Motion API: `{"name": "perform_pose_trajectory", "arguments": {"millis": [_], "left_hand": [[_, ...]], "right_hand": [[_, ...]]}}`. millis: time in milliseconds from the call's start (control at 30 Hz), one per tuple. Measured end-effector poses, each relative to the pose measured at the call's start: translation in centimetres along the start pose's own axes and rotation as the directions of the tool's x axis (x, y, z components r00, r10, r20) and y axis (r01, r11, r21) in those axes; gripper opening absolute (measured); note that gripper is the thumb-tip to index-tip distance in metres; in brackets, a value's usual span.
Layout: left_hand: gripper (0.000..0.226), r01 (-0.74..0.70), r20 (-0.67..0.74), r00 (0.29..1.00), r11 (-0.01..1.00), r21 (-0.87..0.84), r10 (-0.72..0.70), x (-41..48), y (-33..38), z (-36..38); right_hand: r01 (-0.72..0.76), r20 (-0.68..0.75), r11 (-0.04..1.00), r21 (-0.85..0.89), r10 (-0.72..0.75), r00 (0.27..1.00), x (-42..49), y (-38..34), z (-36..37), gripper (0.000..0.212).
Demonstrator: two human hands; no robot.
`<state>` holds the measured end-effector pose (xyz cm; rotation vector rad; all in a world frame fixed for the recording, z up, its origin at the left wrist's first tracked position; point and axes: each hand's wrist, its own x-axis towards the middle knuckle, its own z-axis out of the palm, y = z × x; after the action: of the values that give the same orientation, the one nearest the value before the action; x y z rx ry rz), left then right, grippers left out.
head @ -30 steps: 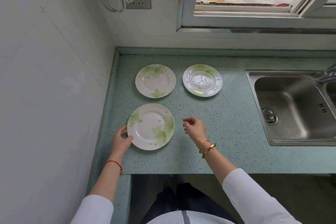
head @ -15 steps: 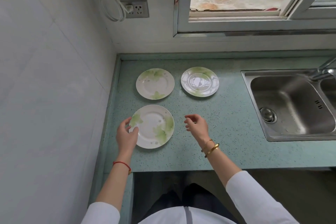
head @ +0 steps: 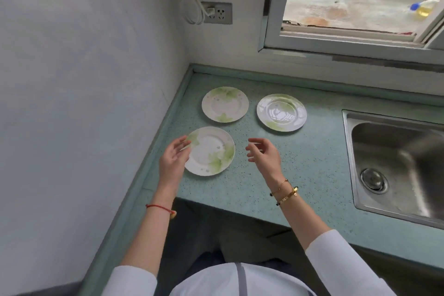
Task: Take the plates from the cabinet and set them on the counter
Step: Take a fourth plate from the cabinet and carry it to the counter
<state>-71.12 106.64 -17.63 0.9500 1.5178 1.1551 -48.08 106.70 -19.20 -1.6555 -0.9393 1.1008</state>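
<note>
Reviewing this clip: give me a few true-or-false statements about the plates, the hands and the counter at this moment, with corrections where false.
1. Three plates lie on the counter: the near plate, the far left plate and the far right plate. True.
2. The plates are stacked on each other. False: they lie apart, none touching.
3. The right hand holds a plate. False: it hovers open and empty, to the right of the near plate.
4. The left hand is open at the near plate's left rim, with no closed grip on it. True.
5. A plate sits in the sink. False: the sink holds no plate.
</note>
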Motion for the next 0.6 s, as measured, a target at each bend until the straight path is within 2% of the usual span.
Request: {"name": "perform_pose_trajectory", "arguments": {"millis": [167, 333, 500, 600], "left_hand": [[0.029, -0.051, -0.15, 0.988, 0.994, -0.094, 0.037, -7.5, -0.6, 0.9], [0.031, -0.096, -0.358, 0.933, 0.98, -0.176, 0.027, -16.5, -2.2, 1.8], [0.032, -0.121, -0.576, 0.817, 0.973, -0.198, -0.016, -26.1, -3.5, 1.3], [0.03, -0.146, -0.682, 0.731, 0.971, -0.19, -0.023, -32.2, -4.4, 0.7]], "right_hand": [[0.083, 0.207, 0.995, -0.052, -0.07, 0.976, -2.0, -0.4, -2.6, 0.025], [0.168, 0.43, 0.983, -0.073, -0.121, 0.895, -5.3, 0.2, -4.2, 0.023], [0.222, 0.629, 0.971, -0.089, -0.118, 0.769, -10.8, 1.0, -4.1, 0.02], [0.233, 0.743, 0.97, -0.071, -0.105, 0.661, -15.0, 1.9, -3.6, 0.02]]}}
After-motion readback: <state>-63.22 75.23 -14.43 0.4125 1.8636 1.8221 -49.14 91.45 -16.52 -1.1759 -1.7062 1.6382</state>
